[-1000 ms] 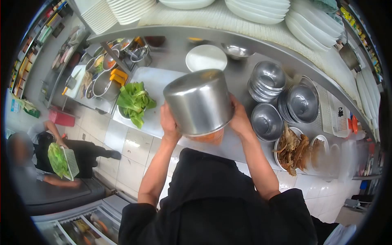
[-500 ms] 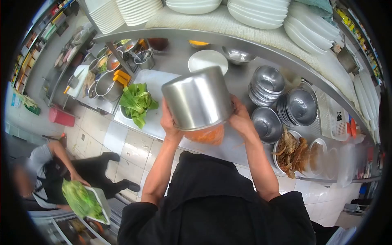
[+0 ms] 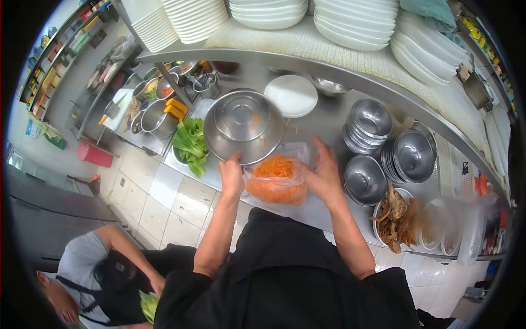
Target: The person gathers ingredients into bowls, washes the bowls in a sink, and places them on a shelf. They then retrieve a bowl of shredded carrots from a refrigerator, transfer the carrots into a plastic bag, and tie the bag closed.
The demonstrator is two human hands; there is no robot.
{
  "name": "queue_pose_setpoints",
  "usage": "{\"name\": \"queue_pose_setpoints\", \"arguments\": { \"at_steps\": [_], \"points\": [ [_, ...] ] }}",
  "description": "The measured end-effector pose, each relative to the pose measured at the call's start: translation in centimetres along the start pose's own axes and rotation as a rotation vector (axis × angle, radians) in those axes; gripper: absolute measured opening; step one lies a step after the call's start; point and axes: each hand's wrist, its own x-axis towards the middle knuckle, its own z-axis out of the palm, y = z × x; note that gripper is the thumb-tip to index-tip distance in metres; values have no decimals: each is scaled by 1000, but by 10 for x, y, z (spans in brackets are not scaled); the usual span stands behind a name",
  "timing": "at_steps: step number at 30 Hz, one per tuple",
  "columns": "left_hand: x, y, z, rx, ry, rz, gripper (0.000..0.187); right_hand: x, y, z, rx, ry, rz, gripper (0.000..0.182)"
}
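Observation:
My left hand (image 3: 232,174) grips the near rim of a stainless steel pot (image 3: 219,134), which I look down into. A few orange shreds cling inside it. Just in front of me lies a clear plastic bag (image 3: 298,152) full of shredded carrot (image 3: 276,189), its mouth loose at the top. At the bag's right side is my right hand (image 3: 324,174), fingers apart, the thumb right at the plastic. Behind the pot stands a white round plate (image 3: 291,96).
Leafy greens (image 3: 190,145) fill a bowl at left. Stacked metal bowls (image 3: 368,123) and a dish of brown meat or bones (image 3: 395,219) stand at right. A shelf edge (image 3: 329,64) with white plates runs overhead. A co-worker (image 3: 93,274) is at lower left.
The pot, held tilted over the bag in both hands, has gone down to the left and turned upright. My right hand has let go of it. The co-worker has come closer.

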Motion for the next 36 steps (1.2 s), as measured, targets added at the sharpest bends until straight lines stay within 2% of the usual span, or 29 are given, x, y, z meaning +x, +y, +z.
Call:
{"name": "queue_pose_setpoints", "arguments": {
  "at_steps": [4, 6, 10, 12, 14, 15, 16, 18, 20, 21, 22, 23, 25, 27, 29, 31, 33, 35, 36],
  "points": [
    [-2, -2, 6, -51, 29, -22, 18, 3, -1, 10, -23, -15, 37, 84],
    [-3, -1, 5, -35, 37, -31, 18, 1, -2, 15, -175, -15, -207, 96],
    [-4, -8, 9, -92, 61, -65, 18, -10, -5, 31, -423, -110, -329, 105],
    [-4, -13, 11, -116, 80, -79, 19, -9, 8, 46, -304, -213, -131, 89],
    [-3, -7, 2, -182, 132, -94, 17, -4, 40, 54, -160, -72, -313, 58],
    [-5, 3, -8, -191, 171, -69, 17, -3, 39, 49, -165, -80, -317, 44],
    [-10, 17, -17, -187, 199, 24, 19, -2, 40, 42, -172, -88, -319, 31],
    [-20, 48, -41, -123, 290, 178, 22, 1, 53, 31, -117, -61, -266, 24],
    [-13, 68, -102, 140, 523, 383, 23, 2, 53, 20, -44, 3, -167, 21],
    [-13, 85, -133, 210, 576, 525, 31, 5, 58, 15, -44, -16, -174, 21],
    [6, 87, -183, 361, 699, 772, 50, 7, 64, 10, -15, -6, -104, 16],
    [-21, 132, -154, 458, 797, 763, 66, 9, 68, 6, 11, 8, -27, 11],
    [-2, 153, -222, 1199, 1163, 1099, 74, 12, 63, -3, 65, -50, 47, 9],
    [1, 161, -260, 1251, 1183, 1144, 80, 10, 56, -9, 107, -95, 135, 11],
    [8, 147, -278, 1255, 1171, 1053, 84, 9, 53, -10, 136, -78, 109, 16],
    [28, 105, -300, 1205, 1043, 1023, 89, 9, 61, -11, 125, -50, 106, 17],
    [51, 18, -326, 1045, 906, 508, 80, 9, 67, -14, 120, -101, 191, 18],
    [38, -17, -320, 1207, 804, 555, 78, 9, 57, -14, 117, -135, 201, 19],
    [32, -7, -323, 1094, 838, 490, 78, 10, 54, -13, 99, -126, 228, 18]
  ]
}}
